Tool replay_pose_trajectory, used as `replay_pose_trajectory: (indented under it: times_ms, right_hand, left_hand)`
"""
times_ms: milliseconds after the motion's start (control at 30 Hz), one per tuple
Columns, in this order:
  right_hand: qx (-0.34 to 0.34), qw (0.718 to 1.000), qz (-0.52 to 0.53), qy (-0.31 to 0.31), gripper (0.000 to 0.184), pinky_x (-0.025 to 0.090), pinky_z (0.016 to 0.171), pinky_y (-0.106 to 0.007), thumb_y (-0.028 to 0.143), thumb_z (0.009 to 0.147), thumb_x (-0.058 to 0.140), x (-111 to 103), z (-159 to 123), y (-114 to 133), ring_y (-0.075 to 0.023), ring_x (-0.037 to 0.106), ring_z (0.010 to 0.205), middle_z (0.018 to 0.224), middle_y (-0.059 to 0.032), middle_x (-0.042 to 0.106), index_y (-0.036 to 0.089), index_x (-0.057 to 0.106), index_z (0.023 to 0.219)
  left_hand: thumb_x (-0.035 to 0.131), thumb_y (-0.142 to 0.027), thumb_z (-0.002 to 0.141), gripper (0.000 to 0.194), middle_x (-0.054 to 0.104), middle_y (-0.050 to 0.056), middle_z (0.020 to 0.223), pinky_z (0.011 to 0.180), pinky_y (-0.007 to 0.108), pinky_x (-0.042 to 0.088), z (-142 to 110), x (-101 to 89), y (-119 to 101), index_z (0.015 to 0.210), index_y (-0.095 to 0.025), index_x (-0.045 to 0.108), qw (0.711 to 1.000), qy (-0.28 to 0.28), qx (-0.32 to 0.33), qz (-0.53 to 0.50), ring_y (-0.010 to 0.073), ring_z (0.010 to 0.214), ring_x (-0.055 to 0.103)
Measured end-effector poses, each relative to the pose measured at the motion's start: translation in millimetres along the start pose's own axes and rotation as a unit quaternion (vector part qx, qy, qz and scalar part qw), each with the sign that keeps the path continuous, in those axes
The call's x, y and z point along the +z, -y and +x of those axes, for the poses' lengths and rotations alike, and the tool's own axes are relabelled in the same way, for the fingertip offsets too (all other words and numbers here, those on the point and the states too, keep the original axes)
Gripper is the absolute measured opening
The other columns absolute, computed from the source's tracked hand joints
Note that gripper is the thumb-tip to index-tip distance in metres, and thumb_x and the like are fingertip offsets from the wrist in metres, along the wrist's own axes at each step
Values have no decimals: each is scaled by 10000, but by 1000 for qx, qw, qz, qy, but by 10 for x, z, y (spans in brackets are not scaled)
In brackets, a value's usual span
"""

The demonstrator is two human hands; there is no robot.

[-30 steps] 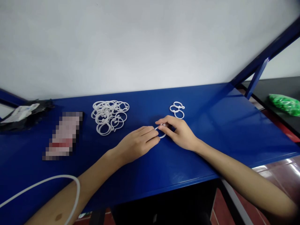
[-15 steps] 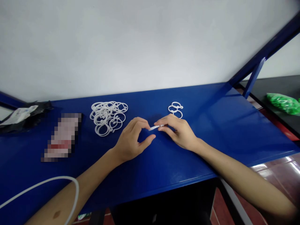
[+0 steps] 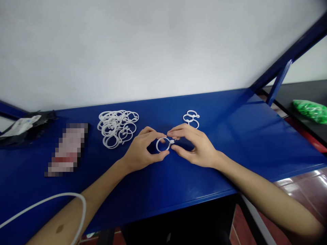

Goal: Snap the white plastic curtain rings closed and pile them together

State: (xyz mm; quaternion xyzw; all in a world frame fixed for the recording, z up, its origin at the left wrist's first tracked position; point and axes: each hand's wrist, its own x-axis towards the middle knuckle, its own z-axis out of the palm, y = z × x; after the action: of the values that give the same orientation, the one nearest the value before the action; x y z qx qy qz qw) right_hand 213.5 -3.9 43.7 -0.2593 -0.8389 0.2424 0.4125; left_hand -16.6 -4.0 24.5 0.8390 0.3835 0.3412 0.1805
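Note:
A white plastic ring (image 3: 157,145) with a small clasp faces me above the blue table, gripped at its edge between the thumb and fingers of my left hand (image 3: 143,149). My right hand (image 3: 195,144) is beside the clasp, its thumb and fingers parted around it; whether a fingertip touches the clasp is hard to see. To the left of my hands lies a tangled pile of similar white rings (image 3: 111,127). Beyond my right hand, a small group of white rings (image 3: 193,115) lies on the table.
The blue table (image 3: 230,126) meets a pale wall (image 3: 163,51). On the left are a blurred-out flat object (image 3: 70,144) and a black plastic package (image 3: 28,126). A white cable (image 3: 51,196) arcs over my left forearm. Green bagged goods (image 3: 310,110) sit on a dark surface at right.
The ring has turned from edge-on to showing its round opening. My left thumb and fingers have closed on it, while my right fingers have spread apart around the clasp.

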Motion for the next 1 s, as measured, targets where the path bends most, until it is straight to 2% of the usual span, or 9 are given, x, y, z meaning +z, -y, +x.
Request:
replay_pose_trajectory:
  times_ms: [133,267,467,633,767,833,900,967,1000]
  right_hand:
    - [17,1000,-14,5,304,578,845,-358,303,905,701,0,-19,-21,-190,657,986,1077,-79,689,202,608,1176]
    - [46,998,19,31,221,584,792,-308,325,923,684,28,-46,-23,-154,684,881,1008,-44,716,214,637,1107]
    - [54,996,66,5,89,582,739,-262,280,938,664,53,-48,13,-135,708,824,933,-26,732,206,666,986]
    - [65,993,94,29,88,569,714,-244,237,963,623,-5,-27,41,-124,714,793,860,-13,730,197,676,906]
    - [83,992,90,37,102,560,686,-240,280,948,650,6,-26,22,-122,707,763,858,-6,736,197,680,897]
    - [87,994,56,31,112,564,711,-247,309,940,662,16,-25,-9,-130,712,786,883,-8,745,202,681,915]
    - [86,996,-1,20,116,566,752,-264,322,953,644,0,-17,-60,-143,718,829,921,-14,752,211,674,938]
    - [94,993,-70,-11,116,559,756,-279,324,965,624,-56,0,-135,-155,715,840,949,-24,755,216,661,947]
    - [106,988,-104,-34,117,553,739,-286,326,966,621,-98,11,-181,-160,711,826,952,-31,754,215,653,949]
  left_hand:
    - [742,-326,789,287,726,17,875,769,367,533,-6,39,-13,1026,-207,632,991,-63,82,84,204,854,611]
    - [758,-331,785,302,734,21,867,748,362,524,3,32,-55,1015,-201,611,980,-107,130,110,209,836,624]
    - [764,-363,793,317,733,18,841,752,369,516,3,27,-101,1014,-202,603,973,-116,157,125,213,820,633]
    - [759,-405,803,320,717,5,804,753,361,507,-14,62,-132,1008,-214,604,972,-114,169,114,210,820,632]
    - [736,-415,830,306,727,20,848,782,366,494,-15,56,-74,1020,-210,612,974,-90,168,121,213,845,618]
    - [712,-486,842,385,736,42,943,837,391,485,-5,27,4,1097,-213,617,975,-60,157,148,232,907,617]
    - [661,-586,847,525,724,79,1062,908,444,465,12,-14,103,1209,-211,599,973,-37,121,194,275,999,607]
    - [600,-612,874,574,696,119,1141,948,504,437,32,-59,210,1269,-195,582,964,-55,55,255,326,1075,583]
    - [578,-578,899,538,684,134,1158,951,524,427,42,-81,265,1269,-187,587,955,-75,19,287,345,1098,571]
